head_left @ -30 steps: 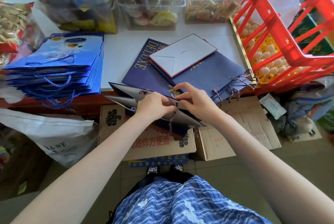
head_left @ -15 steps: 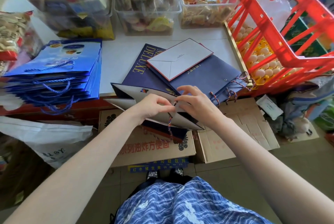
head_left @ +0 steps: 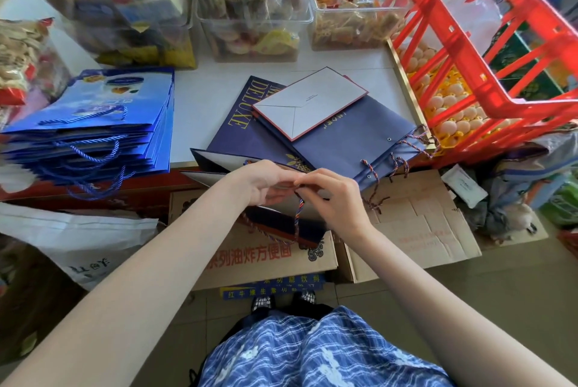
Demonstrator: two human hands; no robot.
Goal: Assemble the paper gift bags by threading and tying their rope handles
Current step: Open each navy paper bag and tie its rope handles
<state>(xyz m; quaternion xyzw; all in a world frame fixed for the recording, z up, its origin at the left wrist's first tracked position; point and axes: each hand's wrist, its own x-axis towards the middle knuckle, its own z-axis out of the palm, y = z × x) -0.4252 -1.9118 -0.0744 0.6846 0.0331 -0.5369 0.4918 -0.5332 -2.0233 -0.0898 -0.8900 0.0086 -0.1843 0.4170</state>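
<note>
White table top (head_left: 200, 99) is sitting behind the hands, with boxes of snacks at the back. Both the left hand (head_left: 259, 181) and the right hand (head_left: 336, 196) are pinching the striped rope (head_left: 298, 210), which is hanging down from their fingertips across the open dark blue bag (head_left: 219, 167) at the table edge. More dark blue bags (head_left: 350, 139) are lying flat just behind it.

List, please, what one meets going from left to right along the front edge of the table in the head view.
Stack of blue gift bags → left hand → right hand, both at the rope handle of the dark bag → navy bags with threaded ropes → red crate.
</note>
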